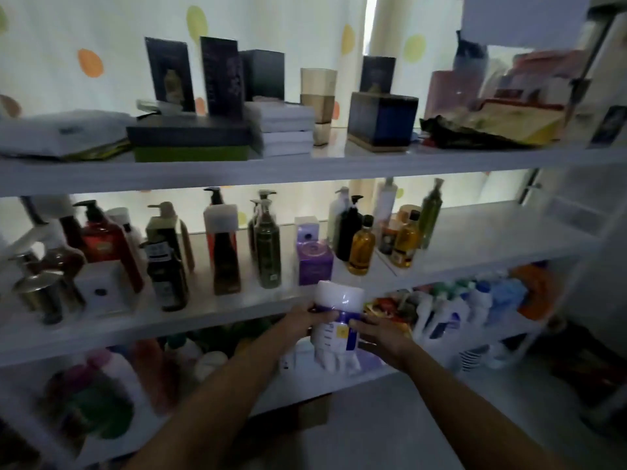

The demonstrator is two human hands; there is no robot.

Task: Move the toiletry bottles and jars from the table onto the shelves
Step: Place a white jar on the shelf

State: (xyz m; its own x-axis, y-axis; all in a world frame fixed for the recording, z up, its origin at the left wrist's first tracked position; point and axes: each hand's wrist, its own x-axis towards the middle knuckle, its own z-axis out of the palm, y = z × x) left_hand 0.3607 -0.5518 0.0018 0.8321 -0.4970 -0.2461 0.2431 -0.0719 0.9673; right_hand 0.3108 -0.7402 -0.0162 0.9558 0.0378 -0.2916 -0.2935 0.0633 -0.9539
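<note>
Fingers of the left hand and right hand are curled around a white-capped jar, held upright just in front of the middle shelf edge, below a purple box.

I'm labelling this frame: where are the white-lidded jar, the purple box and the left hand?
white-lidded jar [337, 329]: head view, on its label.
purple box [314, 262]: head view, front face.
left hand [300, 318]: head view, back of hand.

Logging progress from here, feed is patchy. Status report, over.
Left hand and right hand both gripping the white-lidded jar. Jar held before front edge of the middle shelf, not set down. Purple box stands just behind.
</note>
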